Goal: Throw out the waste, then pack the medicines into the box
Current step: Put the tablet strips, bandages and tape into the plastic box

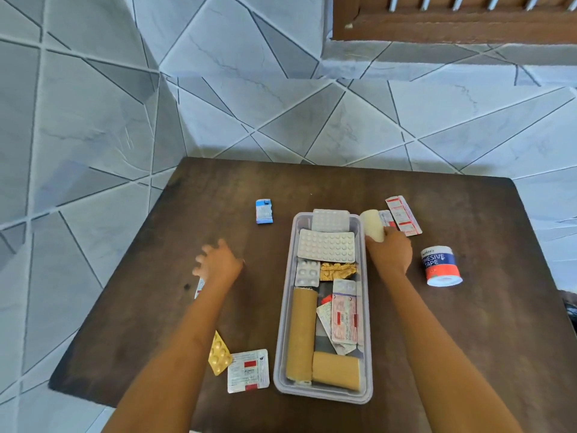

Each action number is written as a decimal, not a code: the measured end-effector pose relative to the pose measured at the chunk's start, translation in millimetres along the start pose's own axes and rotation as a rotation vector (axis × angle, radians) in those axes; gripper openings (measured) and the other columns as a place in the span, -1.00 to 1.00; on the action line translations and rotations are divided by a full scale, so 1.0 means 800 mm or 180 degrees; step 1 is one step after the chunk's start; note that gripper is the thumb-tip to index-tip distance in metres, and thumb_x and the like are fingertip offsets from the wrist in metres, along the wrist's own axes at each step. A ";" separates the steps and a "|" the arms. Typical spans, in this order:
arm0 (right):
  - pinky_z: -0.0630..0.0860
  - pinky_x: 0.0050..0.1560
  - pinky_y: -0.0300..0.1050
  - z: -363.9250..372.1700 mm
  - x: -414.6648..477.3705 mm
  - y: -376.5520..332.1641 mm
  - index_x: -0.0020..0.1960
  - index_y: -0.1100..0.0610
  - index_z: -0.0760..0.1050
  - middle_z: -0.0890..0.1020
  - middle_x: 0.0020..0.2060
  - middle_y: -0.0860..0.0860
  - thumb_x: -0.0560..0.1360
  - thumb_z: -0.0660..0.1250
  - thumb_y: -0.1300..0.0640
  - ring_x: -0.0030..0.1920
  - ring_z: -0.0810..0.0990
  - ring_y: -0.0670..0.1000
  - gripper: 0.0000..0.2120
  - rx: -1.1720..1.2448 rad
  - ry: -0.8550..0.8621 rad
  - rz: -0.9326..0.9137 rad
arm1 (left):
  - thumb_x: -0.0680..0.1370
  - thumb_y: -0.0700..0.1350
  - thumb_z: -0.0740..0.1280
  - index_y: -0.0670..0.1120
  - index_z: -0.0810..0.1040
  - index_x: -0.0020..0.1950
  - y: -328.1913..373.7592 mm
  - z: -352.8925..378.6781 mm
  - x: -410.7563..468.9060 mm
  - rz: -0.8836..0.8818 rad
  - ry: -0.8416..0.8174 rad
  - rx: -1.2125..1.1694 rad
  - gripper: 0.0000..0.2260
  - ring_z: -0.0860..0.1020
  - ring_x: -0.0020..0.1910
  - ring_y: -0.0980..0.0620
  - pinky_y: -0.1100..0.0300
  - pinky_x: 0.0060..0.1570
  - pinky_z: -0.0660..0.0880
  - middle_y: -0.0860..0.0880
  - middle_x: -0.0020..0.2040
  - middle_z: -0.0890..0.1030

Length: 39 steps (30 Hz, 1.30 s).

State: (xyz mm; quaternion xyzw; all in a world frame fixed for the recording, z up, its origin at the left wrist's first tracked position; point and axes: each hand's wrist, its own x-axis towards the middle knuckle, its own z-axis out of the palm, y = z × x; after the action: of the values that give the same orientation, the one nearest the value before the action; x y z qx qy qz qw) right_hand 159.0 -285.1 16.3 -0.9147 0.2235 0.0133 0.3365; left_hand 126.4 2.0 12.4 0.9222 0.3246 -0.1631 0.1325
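Observation:
A clear plastic box (284, 310) stands mid-table, holding silver blister packs (326, 245), a gold foil strip, red-printed strips and tan bandage rolls (301, 334). My right hand (390, 253) is shut on a cream bandage roll (372, 225) just right of the box's far corner. Fingers spread and blurred, my left hand (217, 262) hovers over the table left of the box, holding nothing; a small strip (199, 287) peeks out beneath it. Loose on the table lie a blue packet (264, 211), a yellow blister (219, 354), a white strip (248, 370) and red-white strips (403, 215).
An adhesive tape roll (441, 265) stands upright right of my right hand. The dark wooden table (468, 307) sits on a grey tiled floor (93, 135), its left edge close to my left hand. A wooden door (452, 17) is at the top right.

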 end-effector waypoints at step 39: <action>0.49 0.09 0.02 0.010 -0.048 -0.045 -0.01 0.19 0.59 0.66 -0.04 0.12 0.40 0.39 0.16 0.05 0.58 0.13 -0.80 -0.2685 0.0130 -0.1859 | 0.50 -0.30 0.29 -0.13 0.48 0.15 0.093 -0.021 -0.099 0.2017 0.0080 -0.1475 -0.76 0.57 -0.11 -0.03 0.18 -0.16 0.49 -0.19 -0.01 0.63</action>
State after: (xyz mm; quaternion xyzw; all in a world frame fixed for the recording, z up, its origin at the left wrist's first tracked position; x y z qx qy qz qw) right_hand 140.1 -240.4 38.7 -0.9952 -0.0596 -0.0101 -0.0765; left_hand 119.2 -92.0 69.1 0.9243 0.0536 -0.0252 0.3771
